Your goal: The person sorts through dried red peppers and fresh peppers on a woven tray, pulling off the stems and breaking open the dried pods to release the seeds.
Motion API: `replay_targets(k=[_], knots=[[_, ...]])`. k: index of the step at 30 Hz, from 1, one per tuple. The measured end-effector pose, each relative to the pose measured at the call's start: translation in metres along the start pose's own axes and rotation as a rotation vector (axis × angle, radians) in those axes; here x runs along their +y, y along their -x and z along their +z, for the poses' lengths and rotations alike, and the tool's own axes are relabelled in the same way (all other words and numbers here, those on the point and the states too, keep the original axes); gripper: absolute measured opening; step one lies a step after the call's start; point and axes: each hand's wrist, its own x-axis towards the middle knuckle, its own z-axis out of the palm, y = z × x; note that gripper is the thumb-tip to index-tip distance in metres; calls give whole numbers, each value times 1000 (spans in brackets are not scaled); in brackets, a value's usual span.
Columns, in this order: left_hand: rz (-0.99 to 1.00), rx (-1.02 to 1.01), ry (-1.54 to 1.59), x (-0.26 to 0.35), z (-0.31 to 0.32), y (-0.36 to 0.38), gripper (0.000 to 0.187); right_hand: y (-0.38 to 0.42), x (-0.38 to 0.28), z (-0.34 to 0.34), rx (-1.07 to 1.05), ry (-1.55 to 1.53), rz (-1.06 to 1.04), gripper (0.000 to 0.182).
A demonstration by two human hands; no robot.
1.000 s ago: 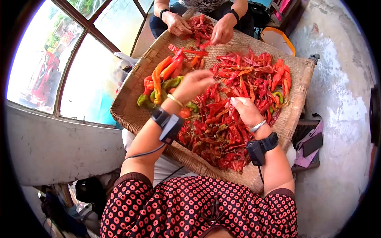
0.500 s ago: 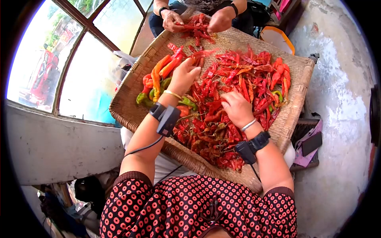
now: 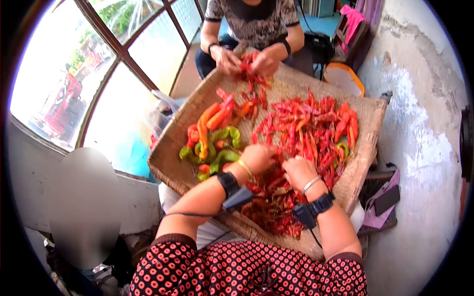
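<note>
A woven basket tray (image 3: 368, 130) lies in front of me, spread with dried red chili peppers (image 3: 316, 123). My left hand (image 3: 257, 159) is over the middle of the heap, its fingers closed and slightly blurred around a dried red chili. Close beside it, my right hand (image 3: 300, 173) is pinched at the same spot, thumb and fingertips together on the chili. The fingertips are partly hidden among the peppers. Fresher orange peppers (image 3: 203, 129) and green peppers (image 3: 224, 160) lie in a group at the tray's left.
Across the tray another person (image 3: 249, 22) works with both hands over red chilies at the far corner. A window (image 3: 113, 98) stands on the left, a wall (image 3: 414, 148) on the right. An orange-rimmed container (image 3: 344, 79) sits behind the tray. Cables run from my wrist devices.
My left hand has come from the upper left of the tray down beside my right hand. The view has tilted up. The other person's hands have drawn together.
</note>
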Motion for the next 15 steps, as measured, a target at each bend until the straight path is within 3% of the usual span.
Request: replay_targets(k=[5,7,11,13,15], knots=[[114,268,195,1,-15,0,20,6,6,-19,127,-195,-11,13],[-3,182,460,-4,-30,-1,20,6,5,-28,218,-564,30,16],[-113,3,884,-22,-40,-4,11,4,4,-32,239,-902,148,17],[-183,227,1042,-32,-44,-11,18,4,3,-34,261,-888,130,18],[-182,626,1285,-34,-50,-22,24,4,-6,-40,136,-1254,324,20]])
